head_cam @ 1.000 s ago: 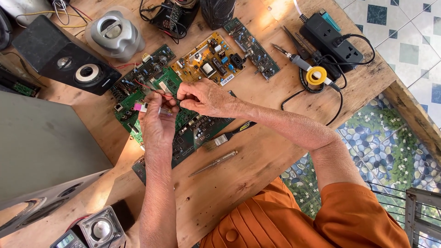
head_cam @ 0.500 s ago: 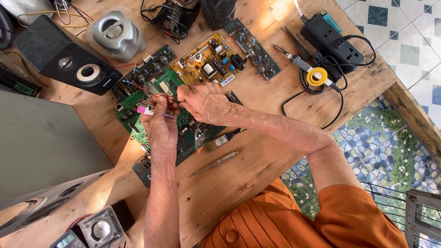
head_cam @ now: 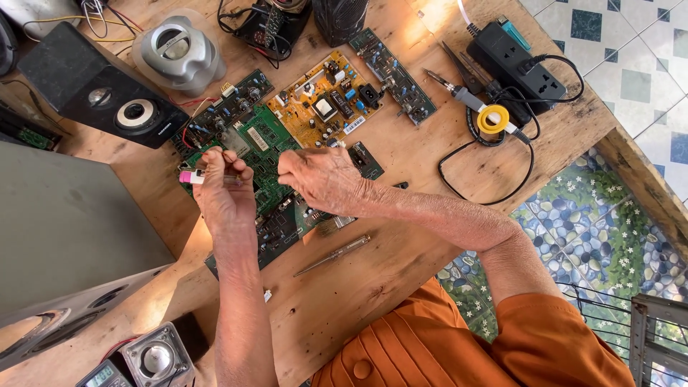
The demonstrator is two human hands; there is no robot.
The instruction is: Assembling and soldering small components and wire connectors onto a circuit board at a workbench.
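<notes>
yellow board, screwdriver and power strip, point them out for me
yellow board [head_cam: 326,107], head view, on its middle among the components
screwdriver [head_cam: 333,254], head view, on its shaft, lying on the wood
power strip [head_cam: 516,61], head view, on its black top face

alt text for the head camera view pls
Over a wooden workbench, the left hand pinches a small pink-tipped tool while the right hand hovers above a green circuit board. A yellow circuit board and black speaker lie nearby.
</notes>
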